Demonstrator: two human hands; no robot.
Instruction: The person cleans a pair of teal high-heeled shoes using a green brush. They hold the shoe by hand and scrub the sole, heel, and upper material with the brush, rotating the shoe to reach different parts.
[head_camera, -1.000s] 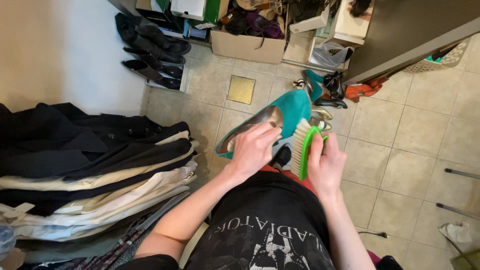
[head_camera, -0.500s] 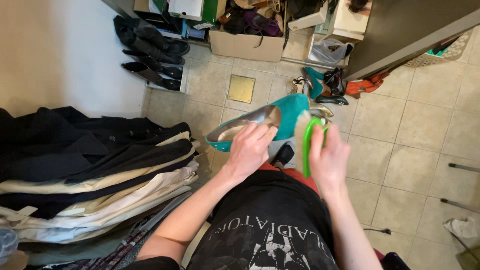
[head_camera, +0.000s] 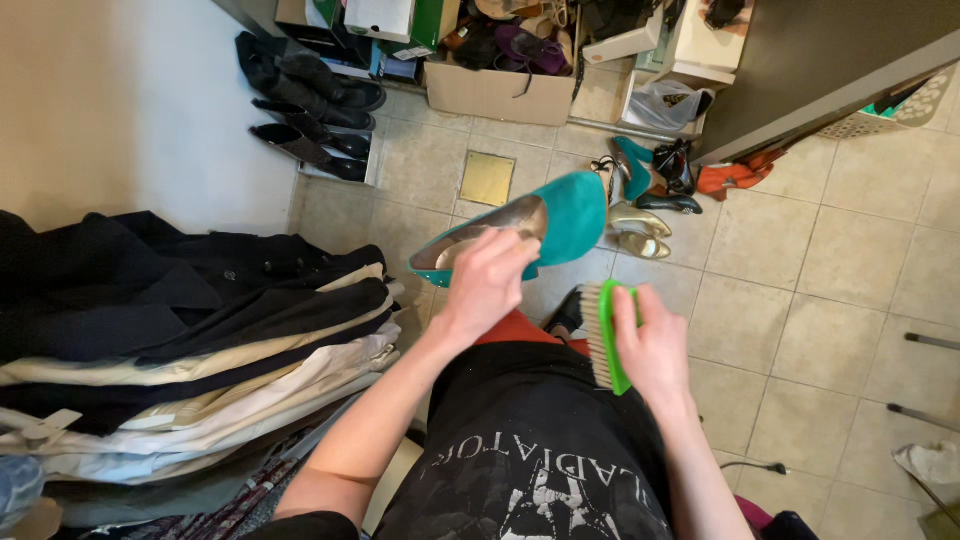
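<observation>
My left hand (head_camera: 492, 280) grips a teal high-heeled shoe (head_camera: 570, 215) with a pale gold lining, held out in front of me with its opening facing up. My right hand (head_camera: 650, 345) holds a green-backed scrub brush (head_camera: 603, 335) with pale bristles pointing left, just below and to the right of the shoe and apart from it. I look down over my black printed shirt.
Folded and hanging clothes (head_camera: 170, 330) pile up at the left. Black boots (head_camera: 310, 110) stand by the wall. A cardboard box (head_camera: 500, 90) and other boxes sit at the back. Loose shoes (head_camera: 640, 215) lie on the tiled floor, next to a dark cabinet (head_camera: 830, 60).
The brush has come down and off the teal shoe's side toward my lap. The shoe has shifted slightly left and up in my left hand.
</observation>
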